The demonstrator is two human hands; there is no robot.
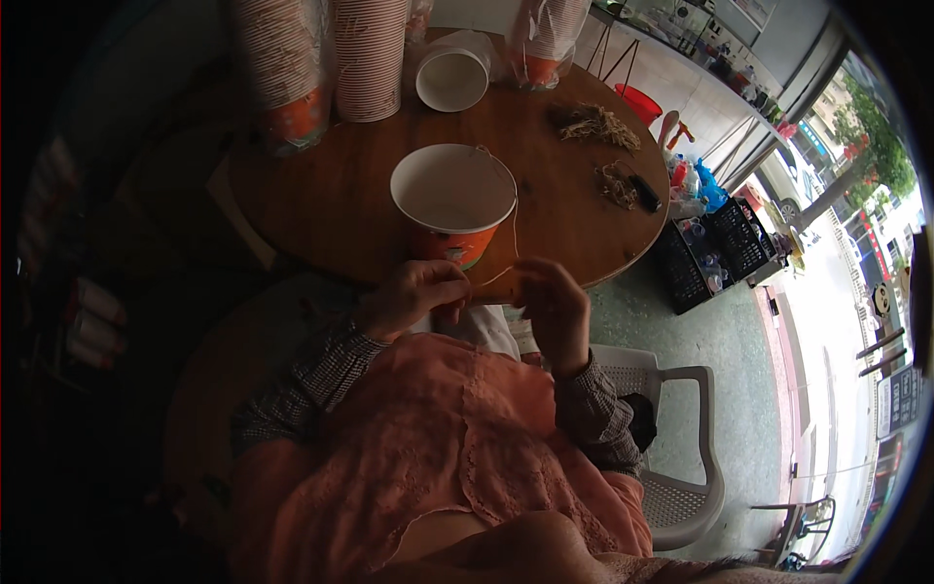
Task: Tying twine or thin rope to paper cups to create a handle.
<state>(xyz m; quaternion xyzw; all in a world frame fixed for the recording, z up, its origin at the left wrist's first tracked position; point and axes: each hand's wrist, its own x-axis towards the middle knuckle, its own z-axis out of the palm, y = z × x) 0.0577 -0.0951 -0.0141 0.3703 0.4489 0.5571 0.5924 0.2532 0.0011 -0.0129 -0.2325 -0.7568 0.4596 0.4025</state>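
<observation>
A round paper tub (450,190), white inside and orange outside, stands near the front edge of the wooden table, its mouth facing up. From the far right of its rim a thin pale string (517,209) hangs down the right side and loops toward my hands. My left hand (435,290) is just in front of the tub's base, fingers pinched together at the string's near part. My right hand (555,310) is raised to the right of it, fingers curled in beside the string. The fingertip contact is dim and partly hidden.
Tall stacks of paper tubs (368,63) and a single tub on its side (452,80) stand at the back. Bundles of straw-coloured strings (601,127) and a small black object (644,193) lie at the right. A plastic chair (681,428) and black crate (696,263) are beside the table.
</observation>
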